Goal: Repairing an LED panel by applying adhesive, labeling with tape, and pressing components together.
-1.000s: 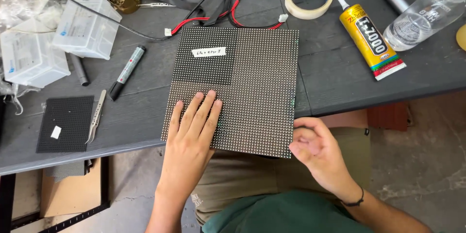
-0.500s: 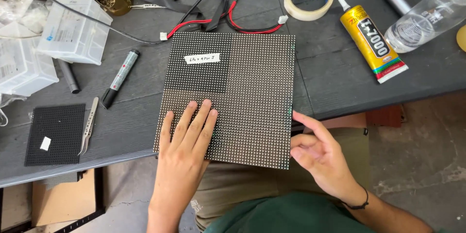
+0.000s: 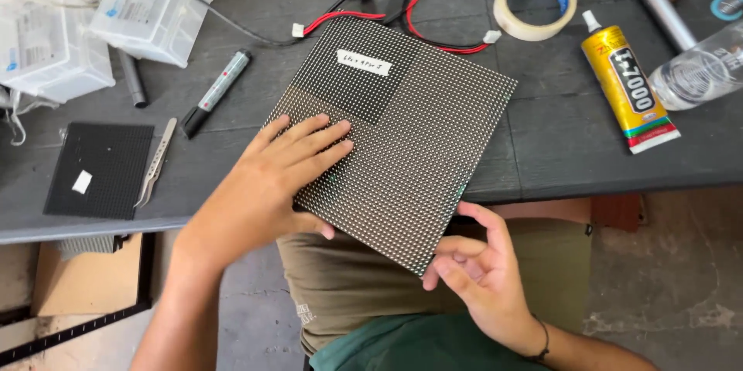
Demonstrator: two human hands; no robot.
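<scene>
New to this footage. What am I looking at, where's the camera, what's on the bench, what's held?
There is no robot here: a person works with two bare hands. The single view comes from a camera worn on the person's head, looking down at a dark grey workbench.

The left hand lies flat on a square black panel covered in a grid of small dots, which sits turned at an angle with one corner past the bench edge. The right hand touches that near corner from below.

Around it: a smaller black dotted square, metal tweezers, a black marker pen, a roll of pale tape, a yellow glue tube, clear plastic boxes, and red and black wires.
</scene>
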